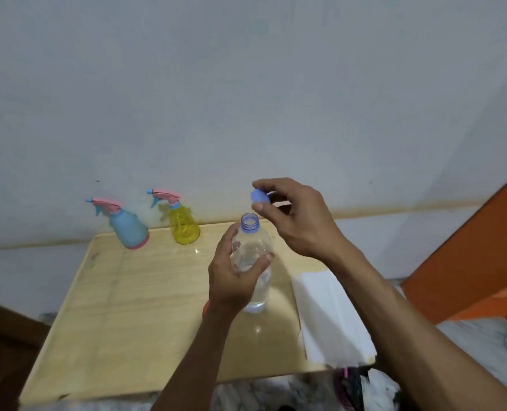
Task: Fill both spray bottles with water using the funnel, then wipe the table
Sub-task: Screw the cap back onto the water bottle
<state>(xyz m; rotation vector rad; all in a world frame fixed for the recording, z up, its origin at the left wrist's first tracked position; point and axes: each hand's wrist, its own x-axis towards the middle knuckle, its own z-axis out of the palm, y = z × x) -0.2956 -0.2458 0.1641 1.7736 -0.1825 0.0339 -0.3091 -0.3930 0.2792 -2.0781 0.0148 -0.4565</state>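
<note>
Closest to me, both forearms reach in over the wooden surface. My left hand has its fingers wrapped around a clear water bottle that stands upright, neck open. My right hand hovers just above and to the right of that neck, pinching the blue cap between thumb and fingertips.

I judge the step to be uncapping the water so it can be poured. To do it well I would put the cap down somewhere flat beside the bottle where it won't roll, and hold the bottle steady by its middle without squeezing, since the thin plastic could push water out of the open neck.

At the back edge stand the blue sprayer and, just right of it, the yellow sprayer, both with pink trigger heads on. White paper lies to the right. I see no funnel.

No label, brand or writing is legible anywhere.
</note>
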